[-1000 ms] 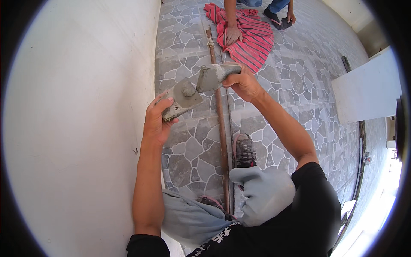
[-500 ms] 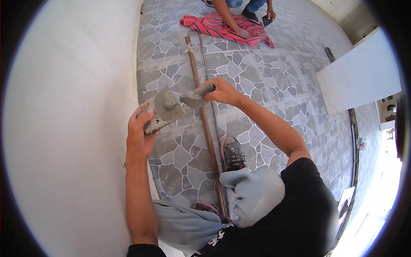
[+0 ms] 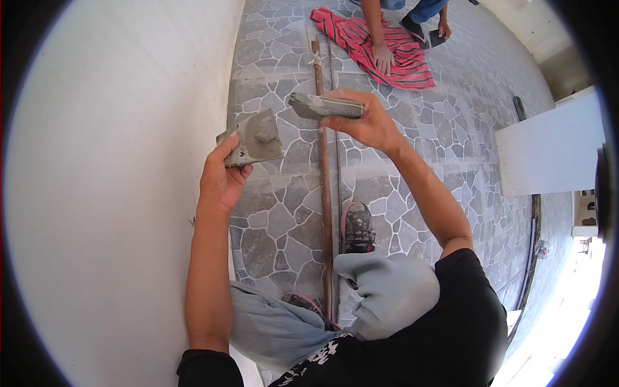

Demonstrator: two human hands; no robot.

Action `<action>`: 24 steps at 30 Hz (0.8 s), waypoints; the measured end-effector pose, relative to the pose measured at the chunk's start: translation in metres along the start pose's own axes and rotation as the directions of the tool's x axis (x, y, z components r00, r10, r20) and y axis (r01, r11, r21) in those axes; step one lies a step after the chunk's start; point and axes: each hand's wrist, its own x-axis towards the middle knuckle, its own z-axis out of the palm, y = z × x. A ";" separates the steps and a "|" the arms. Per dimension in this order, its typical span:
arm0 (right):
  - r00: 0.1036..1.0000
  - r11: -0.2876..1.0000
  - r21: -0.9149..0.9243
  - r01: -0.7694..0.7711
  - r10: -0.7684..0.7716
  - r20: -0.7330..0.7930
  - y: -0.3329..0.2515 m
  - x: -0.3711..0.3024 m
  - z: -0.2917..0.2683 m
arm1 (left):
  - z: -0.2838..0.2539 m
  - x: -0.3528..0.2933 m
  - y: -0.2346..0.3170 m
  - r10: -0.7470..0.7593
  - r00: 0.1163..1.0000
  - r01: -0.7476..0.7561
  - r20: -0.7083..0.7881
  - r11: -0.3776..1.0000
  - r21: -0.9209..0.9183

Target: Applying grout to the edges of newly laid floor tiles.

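My left hand [image 3: 224,169] grips a flat, roughly square mortar-smeared plate [image 3: 265,149] by its near left corner, with the thumb on top. A lump of grey wet mortar [image 3: 265,132] sits on the plate's upper face. In my right hand [image 3: 364,119] is a flat scraper blade [image 3: 325,106], pinched between thumb and fingers and seen nearly edge-on, its left end coated with grey mortar. The scraper is apart from the plate, to its upper right. Both are held above the floor, the plate close to the white wall [image 3: 129,161].
A brown pole [image 3: 326,213] and a thin rod [image 3: 336,168] lie along the stone-patterned floor [image 3: 271,238] between my feet. Ahead, a co-worker's hand [image 3: 383,58] presses on a red striped cloth [image 3: 406,61]. A white panel [image 3: 548,145] stands at the right.
My right hand has lifted the scraper up and away from the plate and turned it edge-on. The plate has levelled slightly. The view has shifted, and the co-worker's cloth lies more spread out.
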 end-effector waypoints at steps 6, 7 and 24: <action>0.858 0.647 -0.571 0.505 -0.452 0.245 -0.030 0.012 0.006 | -0.009 0.004 0.006 -0.035 0.999 0.037 -0.012 0.984 0.172; 0.857 0.650 -0.566 0.508 -0.448 0.255 -0.030 0.014 0.008 | -0.010 0.004 0.007 -0.039 0.999 0.039 -0.002 0.979 0.201; 0.908 0.614 -0.669 0.420 -0.297 0.297 -0.026 0.016 0.033 | -0.009 0.007 0.003 0.035 0.996 -0.017 -0.084 0.978 0.207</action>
